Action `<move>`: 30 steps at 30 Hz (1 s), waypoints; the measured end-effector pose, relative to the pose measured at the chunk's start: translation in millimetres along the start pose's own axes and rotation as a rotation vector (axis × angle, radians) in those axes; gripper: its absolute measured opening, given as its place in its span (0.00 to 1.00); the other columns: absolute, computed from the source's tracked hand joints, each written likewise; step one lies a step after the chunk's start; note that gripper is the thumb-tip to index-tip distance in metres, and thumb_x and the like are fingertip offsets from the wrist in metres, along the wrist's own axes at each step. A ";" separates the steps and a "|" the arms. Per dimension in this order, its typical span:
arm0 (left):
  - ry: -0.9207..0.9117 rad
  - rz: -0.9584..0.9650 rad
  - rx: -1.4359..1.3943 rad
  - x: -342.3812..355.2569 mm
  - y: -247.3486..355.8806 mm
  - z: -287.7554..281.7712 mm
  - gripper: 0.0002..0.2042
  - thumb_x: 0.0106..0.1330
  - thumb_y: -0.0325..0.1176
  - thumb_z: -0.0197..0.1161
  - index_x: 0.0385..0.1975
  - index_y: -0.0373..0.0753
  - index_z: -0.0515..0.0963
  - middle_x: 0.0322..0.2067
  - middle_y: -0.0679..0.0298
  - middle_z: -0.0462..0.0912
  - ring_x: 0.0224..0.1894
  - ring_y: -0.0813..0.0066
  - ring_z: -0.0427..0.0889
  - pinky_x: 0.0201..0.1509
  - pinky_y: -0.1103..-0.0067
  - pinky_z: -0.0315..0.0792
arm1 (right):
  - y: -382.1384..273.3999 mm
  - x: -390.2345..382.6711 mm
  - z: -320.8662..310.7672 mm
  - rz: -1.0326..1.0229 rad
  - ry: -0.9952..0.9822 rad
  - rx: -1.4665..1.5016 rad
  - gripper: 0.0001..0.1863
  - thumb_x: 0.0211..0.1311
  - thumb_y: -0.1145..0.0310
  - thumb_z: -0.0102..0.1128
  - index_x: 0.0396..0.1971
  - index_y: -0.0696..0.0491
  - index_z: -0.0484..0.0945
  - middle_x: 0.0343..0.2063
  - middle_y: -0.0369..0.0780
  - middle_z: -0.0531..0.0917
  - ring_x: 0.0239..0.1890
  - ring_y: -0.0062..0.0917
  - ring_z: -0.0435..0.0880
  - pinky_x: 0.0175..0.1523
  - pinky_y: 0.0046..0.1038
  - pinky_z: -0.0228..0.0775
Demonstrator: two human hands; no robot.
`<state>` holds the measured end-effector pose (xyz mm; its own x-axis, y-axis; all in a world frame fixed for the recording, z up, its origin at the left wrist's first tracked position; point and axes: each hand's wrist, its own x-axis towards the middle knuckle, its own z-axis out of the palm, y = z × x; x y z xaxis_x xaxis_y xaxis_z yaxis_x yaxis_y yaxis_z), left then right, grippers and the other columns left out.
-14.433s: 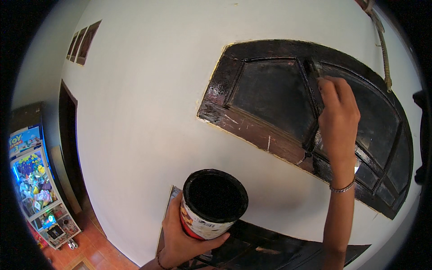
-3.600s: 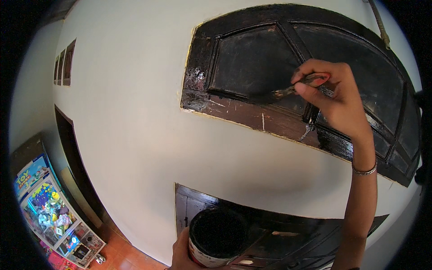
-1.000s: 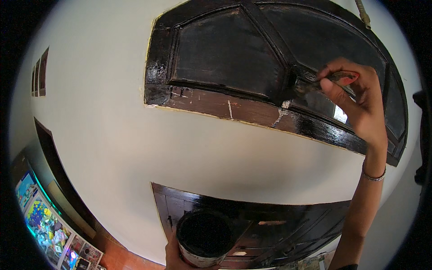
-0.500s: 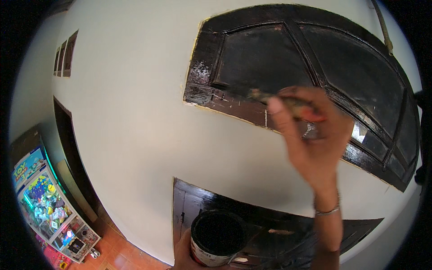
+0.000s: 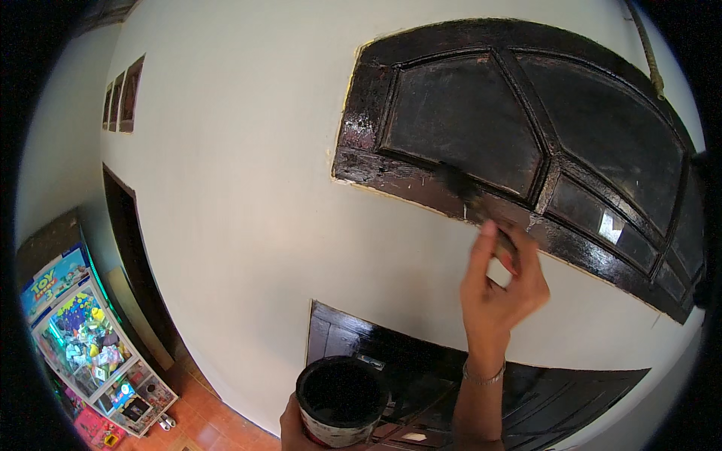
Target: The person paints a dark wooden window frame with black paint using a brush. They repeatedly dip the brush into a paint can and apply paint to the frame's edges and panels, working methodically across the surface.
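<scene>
My right hand, with a bracelet at the wrist, pinches the handle of a paintbrush. Its dark bristles lie at the lower rail of an arched wooden window frame. Around the bristles this rail looks dull brown with pale marks, while other parts of the frame shine black. At the bottom centre, my left hand is wrapped round a can of black paint, its open top facing me. The fingers on the can's far side are hidden.
A pale wall surrounds the frame. Below it is a dark panelled door. To the left, a lit claw machine stands on an orange tiled floor, near a dark doorway. A pipe-like piece hangs at the upper right.
My right hand has moved down and slightly left, and the bristles now lie against the lower rail. The can has shifted slightly left in view, while the frame appears farther right.
</scene>
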<state>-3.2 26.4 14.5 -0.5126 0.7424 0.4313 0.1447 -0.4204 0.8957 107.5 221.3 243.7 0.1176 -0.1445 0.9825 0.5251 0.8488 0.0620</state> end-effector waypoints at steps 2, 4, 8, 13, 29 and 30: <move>0.008 -0.041 -0.067 -1.7 1.4 -3.4 0.52 0.38 0.36 0.91 0.66 0.30 0.66 0.54 0.51 0.83 0.54 0.64 0.85 0.58 0.68 0.80 | -6.6 -6.8 -9.4 0.105 0.100 -0.066 0.09 0.65 0.74 0.72 0.42 0.57 0.84 0.29 0.42 0.89 0.29 0.25 0.88 0.36 0.20 0.77; 0.015 -0.102 -0.125 -3.0 1.8 -5.6 0.51 0.39 0.34 0.91 0.66 0.30 0.66 0.54 0.52 0.83 0.54 0.64 0.85 0.58 0.68 0.81 | -20.0 -15.3 -3.5 0.095 0.020 0.089 0.09 0.65 0.75 0.72 0.42 0.59 0.83 0.33 0.42 0.89 0.28 0.23 0.86 0.33 0.21 0.75; -0.003 -0.072 -0.101 -4.3 -1.9 -9.0 0.49 0.40 0.32 0.90 0.65 0.30 0.67 0.53 0.53 0.84 0.53 0.65 0.85 0.57 0.68 0.81 | -27.7 -22.5 26.5 -0.077 -0.083 0.169 0.08 0.64 0.75 0.71 0.41 0.58 0.83 0.33 0.40 0.87 0.25 0.20 0.82 0.29 0.23 0.72; 0.004 -0.096 -0.155 -10.2 -9.5 -14.1 0.47 0.41 0.31 0.90 0.64 0.30 0.69 0.51 0.53 0.85 0.51 0.66 0.86 0.56 0.68 0.82 | -15.5 -25.5 0.8 0.051 0.033 -0.063 0.08 0.63 0.75 0.70 0.40 0.59 0.82 0.27 0.41 0.79 0.24 0.28 0.76 0.28 0.30 0.69; -0.028 -0.086 -0.195 -11.2 -18.4 -9.5 0.43 0.46 0.27 0.87 0.63 0.29 0.69 0.49 0.50 0.85 0.50 0.61 0.87 0.54 0.66 0.84 | -6.7 -30.0 -57.7 0.155 0.159 -0.314 0.06 0.70 0.79 0.64 0.42 0.65 0.81 0.37 0.45 0.86 0.35 0.27 0.87 0.40 0.25 0.79; -0.028 -0.099 -0.206 -11.4 -20.5 -9.7 0.44 0.45 0.27 0.87 0.63 0.29 0.68 0.50 0.51 0.85 0.50 0.62 0.87 0.54 0.66 0.84 | -9.7 -31.3 -62.9 0.139 0.136 -0.358 0.07 0.70 0.79 0.64 0.43 0.65 0.81 0.38 0.45 0.86 0.37 0.28 0.88 0.41 0.25 0.80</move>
<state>-8.5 21.5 -9.8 -0.4919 0.7984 0.3474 -0.0826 -0.4400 0.8942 151.7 185.5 201.3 0.3058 -0.1276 0.9435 0.7541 0.6374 -0.1582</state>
